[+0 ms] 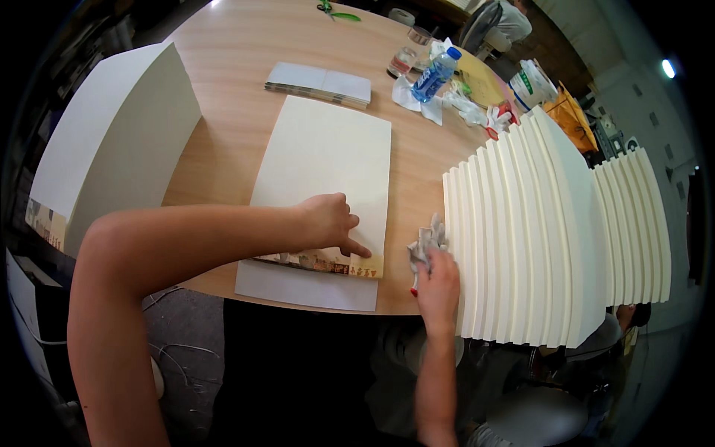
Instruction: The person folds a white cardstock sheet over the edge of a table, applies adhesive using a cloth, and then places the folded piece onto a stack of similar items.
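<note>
A large cream sheet (328, 149) with a printed strip along its near edge lies in front of me. My left hand (328, 223) reaches across it, index finger stretched out onto its near right corner and the other fingers bent. It holds nothing. Under the sheet's near end a white sheet (313, 287) sticks out toward the table edge. To the right, my right hand (439, 287) is closed on a crumpled grey-white glove (428, 240) resting on the table. The fingertips are partly hidden and slightly blurred.
Tall stacks of folded cream card (521, 238) stand at the right; another tall stack (141, 127) stands at the left. Beyond the sheet lies a low pile of white card (320, 80). A blue-capped bottle (436, 76), a glass jar (402, 61) and green-handled scissors (339, 13) are farther back.
</note>
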Demonstrator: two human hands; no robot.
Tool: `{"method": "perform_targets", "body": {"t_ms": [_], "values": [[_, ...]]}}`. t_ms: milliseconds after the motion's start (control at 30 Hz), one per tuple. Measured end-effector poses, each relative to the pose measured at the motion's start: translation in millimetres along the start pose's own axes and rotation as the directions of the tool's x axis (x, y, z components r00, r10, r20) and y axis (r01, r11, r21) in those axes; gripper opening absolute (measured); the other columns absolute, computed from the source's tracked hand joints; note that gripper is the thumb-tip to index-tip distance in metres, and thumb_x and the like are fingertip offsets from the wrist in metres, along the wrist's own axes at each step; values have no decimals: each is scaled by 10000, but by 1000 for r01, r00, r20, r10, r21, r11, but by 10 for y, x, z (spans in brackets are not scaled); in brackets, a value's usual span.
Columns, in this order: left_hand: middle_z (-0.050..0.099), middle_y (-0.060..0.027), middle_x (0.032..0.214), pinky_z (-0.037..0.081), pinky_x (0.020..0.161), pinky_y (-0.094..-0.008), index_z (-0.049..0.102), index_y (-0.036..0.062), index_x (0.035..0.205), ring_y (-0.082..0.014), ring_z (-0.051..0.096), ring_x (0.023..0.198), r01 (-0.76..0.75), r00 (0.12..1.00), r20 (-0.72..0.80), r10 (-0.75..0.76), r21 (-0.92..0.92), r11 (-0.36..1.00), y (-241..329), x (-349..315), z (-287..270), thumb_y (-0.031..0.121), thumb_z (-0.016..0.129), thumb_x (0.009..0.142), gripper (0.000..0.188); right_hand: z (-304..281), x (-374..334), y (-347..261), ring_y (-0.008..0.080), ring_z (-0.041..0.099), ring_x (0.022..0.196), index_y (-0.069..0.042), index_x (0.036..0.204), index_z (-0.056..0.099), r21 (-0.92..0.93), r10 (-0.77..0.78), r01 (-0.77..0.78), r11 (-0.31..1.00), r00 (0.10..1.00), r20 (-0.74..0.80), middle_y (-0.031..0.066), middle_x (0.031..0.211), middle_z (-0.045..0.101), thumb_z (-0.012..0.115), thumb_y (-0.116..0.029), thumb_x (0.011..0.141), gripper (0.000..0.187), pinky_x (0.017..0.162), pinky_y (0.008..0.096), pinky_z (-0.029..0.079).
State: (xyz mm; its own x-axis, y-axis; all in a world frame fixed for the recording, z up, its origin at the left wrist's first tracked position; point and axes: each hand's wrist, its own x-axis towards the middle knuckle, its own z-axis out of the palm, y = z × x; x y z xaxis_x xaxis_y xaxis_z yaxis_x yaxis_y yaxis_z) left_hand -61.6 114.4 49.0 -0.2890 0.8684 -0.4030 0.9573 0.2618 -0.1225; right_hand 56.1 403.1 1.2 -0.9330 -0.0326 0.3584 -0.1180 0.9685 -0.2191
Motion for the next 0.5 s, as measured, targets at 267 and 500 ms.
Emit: {"method": "perform_targets", "body": {"t_ms": [267, 500], "values": [[722, 50, 1088, 468, 950, -355, 442, 546, 1572, -187, 708, 1059, -38, 999, 17, 39, -45, 998, -82, -85, -18, 229, 979, 623, 1136, 60, -142, -486, 338, 662, 991, -17, 1093, 727, 291, -314, 316, 903, 948, -58, 134, 1071, 675, 759, -78, 875, 229, 874, 440, 560], [704, 56, 1155, 474, 972, -370, 555, 527, 1478, -181, 692, 1117, -23, 998, 60, 23, -2, 1000, -55, 82, 40, 276, 922, 759, 845, 566, -96, -1408, 339, 678, 985, 14, 1098, 743, 250, -701, 670, 699, 711, 53, 148, 1083, 693, 736, -94, 805, 312, 841, 463, 564]]}}
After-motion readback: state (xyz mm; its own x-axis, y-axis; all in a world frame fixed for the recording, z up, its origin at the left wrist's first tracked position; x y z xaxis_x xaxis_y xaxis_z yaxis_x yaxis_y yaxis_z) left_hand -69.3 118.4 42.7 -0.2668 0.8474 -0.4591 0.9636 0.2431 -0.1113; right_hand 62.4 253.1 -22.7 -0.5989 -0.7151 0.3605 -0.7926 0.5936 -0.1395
